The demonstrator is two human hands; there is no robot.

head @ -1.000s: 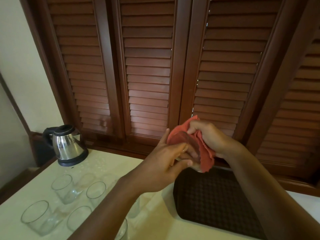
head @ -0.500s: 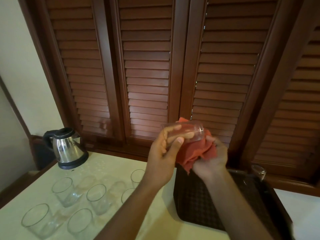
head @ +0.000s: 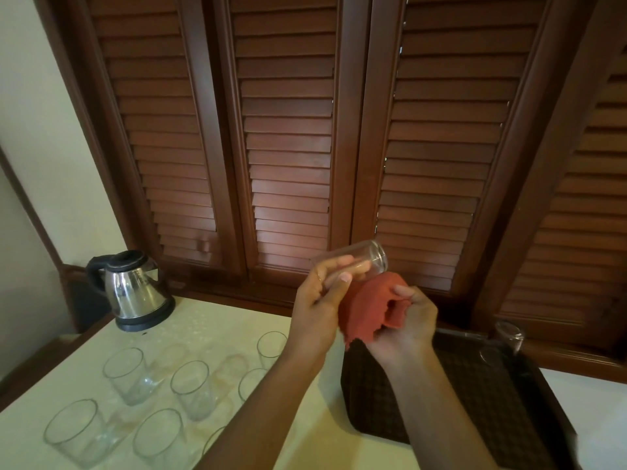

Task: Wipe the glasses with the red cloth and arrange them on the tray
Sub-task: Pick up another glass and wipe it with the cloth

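Dark wooden louvred shutters (head: 288,147) fill the wall behind a pale cream table (head: 210,334), with a plain light wall at about nine o'clock. On the table at roughly nine o'clock from the hands stands a steel electric kettle (head: 134,290) with a black handle and base. Below it, from about seven to eight o'clock, a group of clear drinking glasses (head: 193,388) stand upright on the tabletop, close together but mostly apart from one another; the person's left forearm hides part of the group.

At five o'clock lies a dark brown tray (head: 481,401) with a woven-looking floor. At its far right corner, about three o'clock, one tumbler (head: 509,335) stands mouth down on the tray.

Above the near left corner of the tray, the left hand (head: 320,307) grips a clear glass (head: 356,264), fingers and thumb curled round its body. The glass lies tilted almost on its side in the air, its thick base towards one o'clock. Just below and to the right of it, the right hand (head: 407,325) clutches the red cloth (head: 369,307), fingers folded over the bunched fabric. The cloth's upper fold sits against the underside of the glass, and a ragged corner hangs down between the two wrists.
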